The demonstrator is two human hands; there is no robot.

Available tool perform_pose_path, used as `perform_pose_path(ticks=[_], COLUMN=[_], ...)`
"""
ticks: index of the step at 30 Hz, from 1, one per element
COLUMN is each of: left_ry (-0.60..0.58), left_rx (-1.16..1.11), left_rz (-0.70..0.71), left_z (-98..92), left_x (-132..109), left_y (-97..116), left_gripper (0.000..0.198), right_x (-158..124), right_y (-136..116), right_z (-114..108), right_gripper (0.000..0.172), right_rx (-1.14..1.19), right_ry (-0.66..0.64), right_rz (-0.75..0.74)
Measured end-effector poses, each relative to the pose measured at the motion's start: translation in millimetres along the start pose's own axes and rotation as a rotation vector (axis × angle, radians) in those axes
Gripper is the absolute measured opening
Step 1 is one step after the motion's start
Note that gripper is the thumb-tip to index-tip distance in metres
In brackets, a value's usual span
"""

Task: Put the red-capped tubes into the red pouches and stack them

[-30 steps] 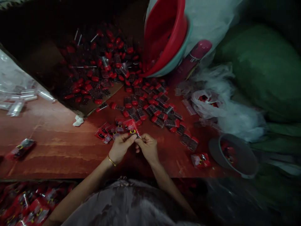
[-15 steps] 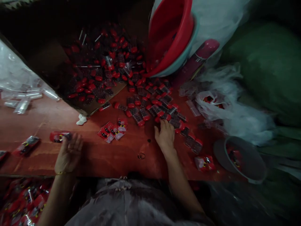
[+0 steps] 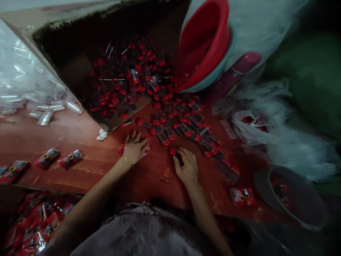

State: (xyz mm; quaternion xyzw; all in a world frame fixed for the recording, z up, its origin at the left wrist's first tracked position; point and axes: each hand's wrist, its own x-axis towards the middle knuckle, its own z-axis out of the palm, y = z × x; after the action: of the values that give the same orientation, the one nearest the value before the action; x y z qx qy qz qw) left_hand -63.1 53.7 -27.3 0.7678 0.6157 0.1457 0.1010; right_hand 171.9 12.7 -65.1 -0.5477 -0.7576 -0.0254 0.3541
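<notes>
My left hand (image 3: 135, 148) lies palm down with spread fingers over several small red printed sleeves (image 3: 148, 143), covering most of them. My right hand (image 3: 187, 166) has its thumb and fingers curled at a small red-capped plastic tube (image 3: 173, 151); the red cap sticks out past the fingertips and the rest is hidden. Just beyond both hands lies a heap of red-capped clear tubes (image 3: 165, 136) with dark contents. To the left, wrapped tubes (image 3: 70, 159) in red printed sleeves lie on the red table (image 3: 93, 161).
A cardboard box (image 3: 64, 83) on its side spills capped tubes. Red basin (image 3: 226, 39), pink spray can (image 3: 239, 69), plastic bags (image 3: 287, 142) and a grey tub (image 3: 262, 185) stand at right. Empty clear tubes (image 3: 46, 115) lie at left. Wrapped pieces (image 3: 39, 220) fill a container below the table edge.
My left hand has left a wrapped tube at the left and moved right onto the sleeves. My right hand has drawn a red-capped tube back from the heap. The view has shifted slightly.
</notes>
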Motion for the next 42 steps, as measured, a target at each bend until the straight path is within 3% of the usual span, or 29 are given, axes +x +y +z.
perform_pose_path(ticks=[3, 6, 8, 11, 12, 15, 17, 19, 22, 24, 27, 29, 31, 33, 42], left_ry=[-0.011, 0.124, 0.262, 0.422, 0.435, 0.303, 0.180, 0.169, 0.364, 0.443, 0.298, 0.161, 0.037, -0.014, 0.052], left_rx=[0.020, -0.057, -0.070, 0.076, 0.131, 0.202, 0.215, 0.243, 0.277, 0.230, 0.122, 0.109, 0.113, 0.120, 0.117], left_rz=[0.012, -0.025, -0.192, -0.651, -0.697, -0.575, -0.511, -0.519, -0.530, -0.428, -0.120, 0.012, 0.035, 0.019, 0.033], left_z=[6.8, -5.3, -19.7, -39.3, -43.6, -48.9, -49.0, -48.9, -47.9, -44.1, -30.2, -17.1, -4.7, 3.9, 8.8], left_x=[2, -14, -30, -47, -49, -45, -40, -37, -41, -43, -32, -15, 3, 14, 6], left_y=[-2, -12, -29, -70, -86, -123, -133, -128, -97, -68, -28, -13, -8, -8, -4], left_gripper=[0.034, 0.030, 0.030, 0.040, 0.043, 0.040, 0.033, 0.034, 0.047, 0.051, 0.038, 0.036, 0.035, 0.030, 0.028], right_x=[0, 1, 2, 4, 4, 5, 5, 5, 5, 5, 5, 5, 5, 5, 5], right_y=[4, 6, 6, 5, 5, 4, 4, 3, 3, 3, 4, 4, 4, 4, 4], right_z=[2, 3, 3, 2, 2, 1, 0, 0, 0, 0, 0, 0, -1, -1, -2], right_gripper=[0.024, 0.022, 0.021, 0.019, 0.019, 0.019, 0.019, 0.019, 0.020, 0.020, 0.021, 0.021, 0.021, 0.021, 0.020], right_rx=[0.009, 0.019, 0.029, 0.041, 0.046, 0.059, 0.064, 0.071, 0.081, 0.081, 0.079, 0.080, 0.087, 0.097, 0.109], right_ry=[0.033, 0.056, 0.045, 0.028, 0.025, 0.026, 0.016, 0.002, -0.006, -0.009, -0.022, -0.025, -0.025, -0.026, -0.010], right_rz=[-0.033, -0.066, -0.068, -0.042, -0.033, -0.004, 0.020, 0.041, 0.058, 0.070, 0.089, 0.095, 0.097, 0.097, 0.109])
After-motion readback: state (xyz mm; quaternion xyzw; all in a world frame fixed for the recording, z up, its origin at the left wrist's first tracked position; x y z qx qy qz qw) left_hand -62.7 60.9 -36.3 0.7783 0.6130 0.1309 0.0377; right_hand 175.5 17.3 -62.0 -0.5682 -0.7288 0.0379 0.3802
